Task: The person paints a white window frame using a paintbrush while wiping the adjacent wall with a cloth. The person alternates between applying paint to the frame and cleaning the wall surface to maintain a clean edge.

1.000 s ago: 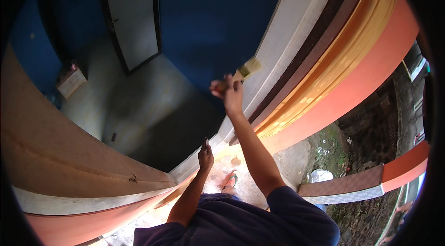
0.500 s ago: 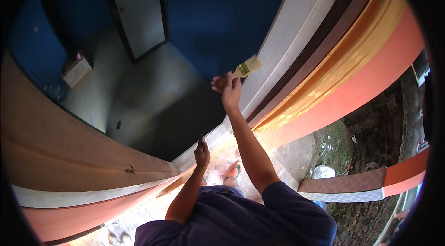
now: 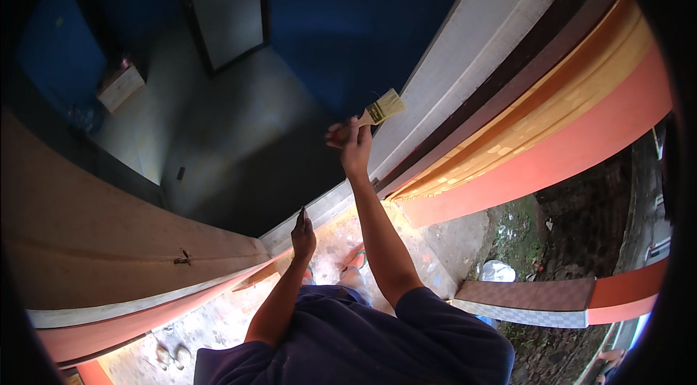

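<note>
A: Where's the flat paintbrush (image 3: 382, 107)?

B: Just off the middle of the view, towards 1 o'clock, in the right hand (image 3: 354, 149). That grip is closed around the handle (image 3: 364, 120), and the pale bristles (image 3: 393, 101) point to about 2 o'clock.

A: Are they touching the white door frame (image 3: 465, 44)?

B: They overlap its inner edge from here, but I can't tell contact from a small gap.

A: And the left hand (image 3: 303, 237)?

B: It's at 7 o'clock. A slim dark shape tops it, either an object or shaded fingers, so I can't tell what that grip is doing.

A: How would you handle the brush well here?

B: I'd lay the bristles flat to the frame, let the tips bend only lightly, and draw strokes along its length, on the 1-to-7 line, rather than across it. Holding close to the metal band (image 3: 374, 113) should steady it.

A: What could spoil that?

B: Straying towards 2 o'clock, I'd say: the dark brown strip (image 3: 519, 44) runs right alongside, with yellow cloth (image 3: 549, 98) beyond. The right arm (image 3: 381, 229) is well stretched, so stepping closer seems wiser than leaning.
</note>
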`<state>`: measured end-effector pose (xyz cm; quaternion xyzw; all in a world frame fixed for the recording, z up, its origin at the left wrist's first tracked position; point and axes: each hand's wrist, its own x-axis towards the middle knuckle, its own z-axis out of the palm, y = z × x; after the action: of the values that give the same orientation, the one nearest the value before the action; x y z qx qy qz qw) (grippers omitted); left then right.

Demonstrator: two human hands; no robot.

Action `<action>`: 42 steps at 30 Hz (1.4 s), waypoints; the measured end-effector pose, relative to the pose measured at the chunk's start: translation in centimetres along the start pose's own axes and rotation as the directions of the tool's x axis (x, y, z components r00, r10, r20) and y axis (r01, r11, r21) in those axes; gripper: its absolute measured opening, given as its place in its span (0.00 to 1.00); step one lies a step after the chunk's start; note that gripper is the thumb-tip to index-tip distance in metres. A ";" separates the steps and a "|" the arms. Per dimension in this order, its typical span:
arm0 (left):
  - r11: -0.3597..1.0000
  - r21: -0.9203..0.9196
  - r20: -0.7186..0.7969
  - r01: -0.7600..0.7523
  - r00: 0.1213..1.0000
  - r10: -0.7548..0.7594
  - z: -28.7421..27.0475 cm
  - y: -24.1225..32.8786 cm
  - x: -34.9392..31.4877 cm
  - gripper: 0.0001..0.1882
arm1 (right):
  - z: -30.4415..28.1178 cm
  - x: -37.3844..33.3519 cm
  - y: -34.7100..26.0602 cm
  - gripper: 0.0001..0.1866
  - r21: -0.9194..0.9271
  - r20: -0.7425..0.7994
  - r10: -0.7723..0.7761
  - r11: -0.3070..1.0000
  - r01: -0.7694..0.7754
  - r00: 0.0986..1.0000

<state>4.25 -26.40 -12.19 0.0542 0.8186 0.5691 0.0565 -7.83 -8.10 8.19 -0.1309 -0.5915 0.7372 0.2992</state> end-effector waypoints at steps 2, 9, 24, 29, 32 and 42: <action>1.000 -0.004 0.006 0.003 1.000 -0.003 0.0 0.5 0.1 0.25 | -1.8 -1.1 2.7 0.24 -0.079 -0.059 0.073 0.994 -0.077 0.996; 0.999 -0.039 0.038 -0.009 0.999 0.011 0.5 1.8 1.7 0.25 | -10.9 -6.8 14.0 0.19 0.061 -0.099 0.639 0.769 -0.636 0.763; 0.998 -0.057 0.122 0.040 0.992 -0.033 1.6 3.1 2.1 0.24 | -12.7 -9.9 14.9 0.08 0.295 -0.240 0.755 0.656 -0.695 0.610; 0.995 -0.053 0.076 -0.080 0.994 0.084 2.6 0.5 1.3 0.24 | -9.9 -5.3 3.1 0.09 0.170 -0.161 0.550 0.833 -0.526 0.820; 0.995 -0.093 0.126 -0.037 0.991 0.049 3.0 0.8 1.0 0.24 | -5.8 -7.6 -5.5 0.17 0.051 -0.069 0.229 0.973 -0.226 0.971; 0.990 -0.070 0.197 -0.123 0.971 0.135 4.0 1.5 1.4 0.26 | -13.3 -10.7 7.7 0.17 0.053 -0.318 0.602 0.782 -0.620 0.732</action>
<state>3.52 -21.90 -12.18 0.1631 0.7867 0.5864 0.1036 5.64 -4.85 -4.40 -0.4434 -0.4799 0.7462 0.1278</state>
